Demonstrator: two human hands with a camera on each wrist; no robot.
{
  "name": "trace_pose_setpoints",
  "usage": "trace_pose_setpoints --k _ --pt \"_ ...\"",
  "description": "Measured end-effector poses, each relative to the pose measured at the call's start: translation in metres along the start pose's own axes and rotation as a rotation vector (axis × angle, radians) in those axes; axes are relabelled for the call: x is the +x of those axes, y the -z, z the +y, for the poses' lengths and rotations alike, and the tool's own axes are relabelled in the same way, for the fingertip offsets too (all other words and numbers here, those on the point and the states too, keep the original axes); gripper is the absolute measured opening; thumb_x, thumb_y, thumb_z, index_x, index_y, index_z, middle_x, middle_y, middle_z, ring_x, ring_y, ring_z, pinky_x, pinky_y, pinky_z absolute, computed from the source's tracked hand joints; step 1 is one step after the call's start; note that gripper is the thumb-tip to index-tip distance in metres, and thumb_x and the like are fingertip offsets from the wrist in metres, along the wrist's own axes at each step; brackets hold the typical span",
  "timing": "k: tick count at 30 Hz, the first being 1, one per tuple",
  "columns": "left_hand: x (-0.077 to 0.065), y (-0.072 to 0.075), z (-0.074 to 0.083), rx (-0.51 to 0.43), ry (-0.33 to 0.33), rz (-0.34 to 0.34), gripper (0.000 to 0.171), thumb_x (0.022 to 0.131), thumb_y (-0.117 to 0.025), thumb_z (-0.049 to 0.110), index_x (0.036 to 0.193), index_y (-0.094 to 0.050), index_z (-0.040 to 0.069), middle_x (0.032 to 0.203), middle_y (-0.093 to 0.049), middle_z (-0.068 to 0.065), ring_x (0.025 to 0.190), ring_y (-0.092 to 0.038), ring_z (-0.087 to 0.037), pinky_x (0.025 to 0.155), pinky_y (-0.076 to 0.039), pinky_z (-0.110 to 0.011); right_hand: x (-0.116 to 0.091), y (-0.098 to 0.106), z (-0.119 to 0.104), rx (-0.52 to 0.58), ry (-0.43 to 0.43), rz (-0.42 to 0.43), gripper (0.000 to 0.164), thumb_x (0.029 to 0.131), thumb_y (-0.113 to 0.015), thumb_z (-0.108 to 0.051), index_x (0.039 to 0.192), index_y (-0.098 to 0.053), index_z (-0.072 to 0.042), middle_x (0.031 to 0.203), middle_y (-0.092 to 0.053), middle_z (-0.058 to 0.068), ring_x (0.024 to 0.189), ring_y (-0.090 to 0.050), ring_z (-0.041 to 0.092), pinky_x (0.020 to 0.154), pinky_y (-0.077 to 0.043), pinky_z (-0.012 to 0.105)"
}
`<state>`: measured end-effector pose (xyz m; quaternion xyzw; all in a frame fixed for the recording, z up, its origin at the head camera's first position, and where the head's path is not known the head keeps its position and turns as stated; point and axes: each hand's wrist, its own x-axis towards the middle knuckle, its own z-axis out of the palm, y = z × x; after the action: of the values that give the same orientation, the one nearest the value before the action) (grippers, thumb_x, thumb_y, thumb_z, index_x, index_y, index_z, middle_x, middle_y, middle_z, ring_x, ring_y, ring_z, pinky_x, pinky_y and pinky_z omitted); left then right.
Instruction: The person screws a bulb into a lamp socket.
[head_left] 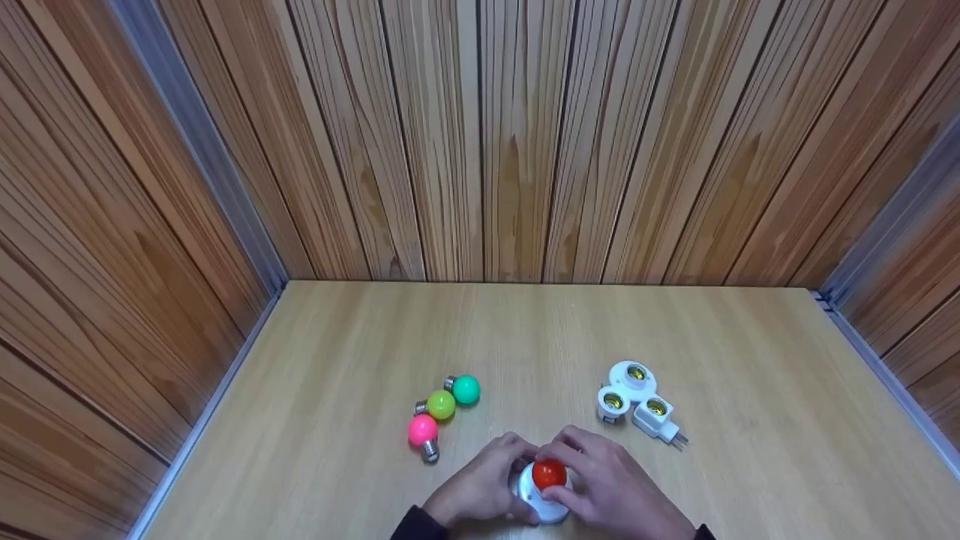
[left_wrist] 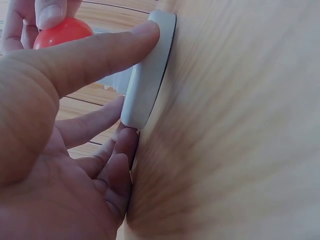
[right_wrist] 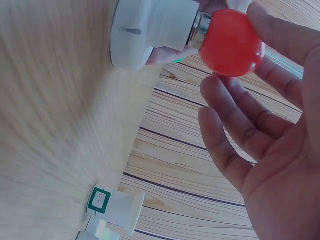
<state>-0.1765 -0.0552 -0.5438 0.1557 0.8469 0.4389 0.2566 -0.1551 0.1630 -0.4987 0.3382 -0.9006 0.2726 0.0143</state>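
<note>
Near the table's front edge, a round white lamp holder [head_left: 547,513] stands flat on the table. My left hand [head_left: 484,484] grips its base, thumb along the near rim and fingers on the far side, as the left wrist view shows. A red bulb [right_wrist: 231,44] sits upright in the holder's socket, part of its metal screw base showing above the collar. My right hand [head_left: 600,480] holds the bulb's globe between thumb and fingers. In the right wrist view, its lower fingers [right_wrist: 220,135] are spread away from the bulb.
Left of my hands lie a pink bulb [head_left: 423,430], a yellow-green bulb [head_left: 441,405] and a teal bulb [head_left: 466,389]. Grouped on the right are a round white socket [head_left: 622,373], a small socket with a switch [right_wrist: 99,201] and a socket with plug prongs [head_left: 654,424]. Wood-panelled walls [head_left: 517,150] enclose the table.
</note>
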Motion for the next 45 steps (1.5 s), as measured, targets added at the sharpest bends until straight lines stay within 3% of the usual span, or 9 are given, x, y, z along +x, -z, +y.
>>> trace_pose_setpoints --k 6,10,14,19,24,29,38,45 --pt "0.0009 -0.0003 -0.0023 -0.030 0.013 -0.012 0.063 0.069 -0.090 0.022 0.124 -0.060 0.034 0.110 -0.055 0.013 0.102 -0.051 -0.005 0.098 -0.047 -0.031 -0.0013 -0.0010 0.0003 -0.009 0.001 0.004 0.036 0.087 -0.072 -0.045 0.118 -0.067 -0.028 0.103 -0.062 -0.012 0.086 -0.059 0.007 0.075 -0.053 0.015" --pt "0.0018 -0.0003 -0.0018 -0.025 0.016 -0.007 0.063 0.069 -0.090 0.023 0.123 -0.061 0.034 0.110 -0.055 0.013 0.103 -0.051 -0.005 0.100 -0.046 -0.033 -0.0019 0.0002 0.0013 -0.053 0.023 0.054 0.038 0.086 -0.072 -0.050 0.118 -0.067 -0.030 0.104 -0.062 -0.013 0.083 -0.057 0.004 0.070 -0.048 0.015" --pt "-0.0005 -0.0008 -0.0024 0.010 -0.038 0.016 0.063 0.068 -0.091 0.025 0.123 -0.061 0.032 0.111 -0.055 0.013 0.105 -0.051 -0.005 0.099 -0.046 -0.029 -0.0030 0.0018 0.0032 -0.076 0.080 0.112 0.036 0.087 -0.073 -0.046 0.119 -0.066 -0.032 0.110 -0.063 -0.013 0.088 -0.061 0.005 0.076 -0.055 0.020" --pt "-0.0033 -0.0002 -0.0043 0.045 -0.105 0.033 0.064 0.067 -0.091 0.027 0.123 -0.061 0.032 0.112 -0.054 0.014 0.107 -0.049 -0.004 0.096 -0.043 -0.023 -0.0051 0.0046 0.0050 -0.010 0.098 0.015 0.042 0.090 -0.072 -0.034 0.130 -0.061 -0.037 0.129 -0.063 -0.009 0.110 -0.064 0.011 0.092 -0.059 0.032" --pt "-0.0008 0.0005 -0.0049 0.028 -0.052 -0.010 0.061 0.068 -0.091 0.028 0.121 -0.061 0.035 0.111 -0.053 0.015 0.106 -0.047 -0.003 0.096 -0.043 -0.025 -0.0055 0.0053 0.0045 0.066 0.062 -0.106 0.047 0.090 -0.070 -0.022 0.131 -0.059 -0.041 0.136 -0.061 -0.011 0.119 -0.062 0.012 0.098 -0.057 0.034" --pt "0.0009 0.0017 -0.0041 -0.007 -0.009 -0.030 0.057 0.069 -0.090 0.026 0.118 -0.062 0.035 0.112 -0.054 0.015 0.106 -0.048 -0.005 0.099 -0.045 -0.030 -0.0051 0.0044 0.0030 0.039 0.090 -0.087 0.042 0.088 -0.071 -0.018 0.125 -0.064 -0.038 0.129 -0.064 -0.012 0.114 -0.063 0.009 0.095 -0.057 0.032" --pt "0.0009 0.0020 -0.0022 -0.022 0.028 -0.030 0.063 0.069 -0.090 0.022 0.122 -0.061 0.038 0.111 -0.054 0.015 0.106 -0.048 -0.007 0.100 -0.045 -0.034 -0.0043 0.0026 0.0026 -0.021 0.116 -0.024 0.034 0.088 -0.074 -0.033 0.121 -0.065 -0.036 0.117 -0.063 -0.014 0.099 -0.060 0.005 0.087 -0.057 0.025" --pt "0.0000 0.0003 -0.0024 -0.014 0.008 -0.015 0.061 0.068 -0.091 0.021 0.120 -0.062 0.036 0.110 -0.053 0.014 0.106 -0.048 -0.006 0.099 -0.045 -0.031 -0.0035 -0.0001 0.0035 -0.019 0.129 0.016 0.031 0.088 -0.074 -0.036 0.117 -0.066 -0.034 0.109 -0.062 -0.012 0.090 -0.058 0.003 0.078 -0.055 0.019"
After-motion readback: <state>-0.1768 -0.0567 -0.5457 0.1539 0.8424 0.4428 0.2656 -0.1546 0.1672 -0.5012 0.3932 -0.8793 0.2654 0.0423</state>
